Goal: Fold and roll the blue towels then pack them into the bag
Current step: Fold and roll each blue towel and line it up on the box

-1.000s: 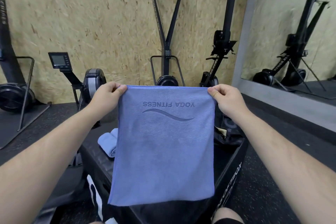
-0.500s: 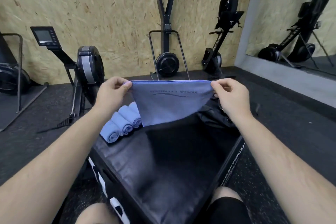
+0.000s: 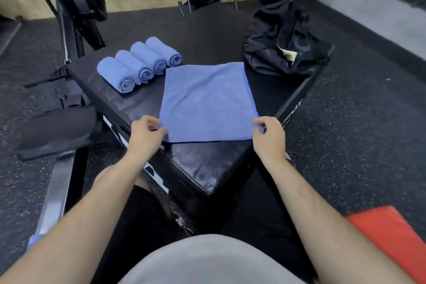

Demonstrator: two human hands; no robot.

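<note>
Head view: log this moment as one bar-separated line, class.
flat blue towel: on black box | left hand: pinches near-left corner | right hand: pinches near-right corner | rolled towels: four, beside it | black bag: far right

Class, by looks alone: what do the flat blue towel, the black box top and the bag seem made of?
Flat blue towel: likely microfibre, matte, fine even nap. Black box top: probably vinyl or faux leather, grained with sheen. Bag: seemingly thin synthetic fabric, limp, crumpled folds.

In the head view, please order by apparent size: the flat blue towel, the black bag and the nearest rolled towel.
1. flat blue towel
2. black bag, nearly alike and farther away, so unsure
3. nearest rolled towel, clearly smallest
</note>
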